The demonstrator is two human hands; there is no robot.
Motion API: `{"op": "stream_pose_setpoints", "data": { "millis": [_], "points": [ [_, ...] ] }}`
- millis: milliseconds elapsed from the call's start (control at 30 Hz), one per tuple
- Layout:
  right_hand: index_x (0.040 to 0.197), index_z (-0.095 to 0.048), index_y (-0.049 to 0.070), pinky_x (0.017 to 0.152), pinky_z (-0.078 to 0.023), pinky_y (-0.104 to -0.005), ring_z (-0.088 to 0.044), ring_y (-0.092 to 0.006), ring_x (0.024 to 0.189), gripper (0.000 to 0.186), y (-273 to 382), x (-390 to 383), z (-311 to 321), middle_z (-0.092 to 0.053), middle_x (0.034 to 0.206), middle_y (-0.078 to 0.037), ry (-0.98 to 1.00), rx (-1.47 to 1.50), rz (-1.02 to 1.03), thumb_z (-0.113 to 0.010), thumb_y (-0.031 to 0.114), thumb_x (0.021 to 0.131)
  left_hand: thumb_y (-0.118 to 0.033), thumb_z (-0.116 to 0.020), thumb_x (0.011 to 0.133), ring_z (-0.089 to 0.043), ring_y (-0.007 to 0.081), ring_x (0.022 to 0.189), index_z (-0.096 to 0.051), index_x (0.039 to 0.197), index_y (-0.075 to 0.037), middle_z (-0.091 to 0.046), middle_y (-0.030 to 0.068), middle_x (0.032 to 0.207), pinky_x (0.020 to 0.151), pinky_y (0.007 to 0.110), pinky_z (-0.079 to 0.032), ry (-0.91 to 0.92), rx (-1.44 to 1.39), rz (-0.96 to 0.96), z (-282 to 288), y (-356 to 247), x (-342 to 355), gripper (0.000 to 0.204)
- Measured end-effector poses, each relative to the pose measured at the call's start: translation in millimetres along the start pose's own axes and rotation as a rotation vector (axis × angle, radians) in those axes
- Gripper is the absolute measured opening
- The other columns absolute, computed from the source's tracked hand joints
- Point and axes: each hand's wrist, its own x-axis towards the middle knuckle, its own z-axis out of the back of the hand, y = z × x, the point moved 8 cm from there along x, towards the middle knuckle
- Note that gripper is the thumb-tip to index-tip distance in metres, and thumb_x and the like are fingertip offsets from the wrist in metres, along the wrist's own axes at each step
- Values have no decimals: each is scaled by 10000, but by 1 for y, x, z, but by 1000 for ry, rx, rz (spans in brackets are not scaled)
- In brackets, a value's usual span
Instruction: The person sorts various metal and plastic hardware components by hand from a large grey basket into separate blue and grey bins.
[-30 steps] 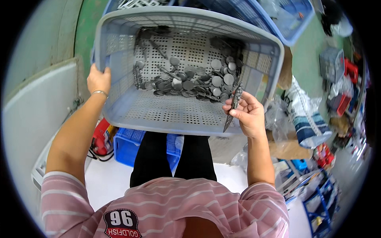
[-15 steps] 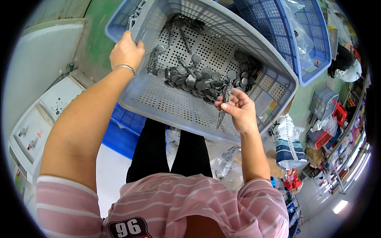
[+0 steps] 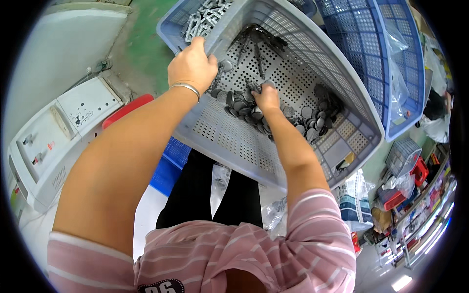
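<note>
A large grey perforated plastic basket point(image 3: 222, 134) tilts toward me above my legs. My left hand point(image 3: 193, 67), with a bracelet on its wrist, is closed around the basket's left rim. Inside, my right hand point(image 3: 267, 99) reaches down with bent fingers closed at a slim dark metal piece point(image 3: 252, 87); its fingertips are partly hidden. Dark round metal discs point(image 3: 239, 105) are heaped along the near side of the basket floor, with more discs point(image 3: 312, 119) at the right. Another slim dark piece point(image 3: 259, 59) lies apart on the perforated floor.
Behind the left rim, a blue basket point(image 3: 171, 29) holds silvery metal pieces point(image 3: 210, 17). Tall blue baskets point(image 3: 349, 53) with clear plastic stand at the far right. A white water dispenser point(image 3: 53, 132) is on the left. Bags and red bins point(image 3: 391, 199) crowd the right.
My right hand has moved left and farther into the basket; the pointed metal piece it held up no longer shows there. The view has shifted, showing more silvery pieces behind the left rim.
</note>
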Motion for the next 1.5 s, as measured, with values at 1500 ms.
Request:
{"op": "stream_pose_setpoints", "data": {
  "millis": [1500],
  "points": [
    [978,-612,116,806,-443,-331,-439,-203,1060,300,63,59,18,-502,1067,-5,81,-837,771,-582,67,684,-226,-569,742,-592,364,747,-510,1038,-68,-617,186,807,665,441,-466,-27,-105,-84,-5,2,3,341]
  ]
}}
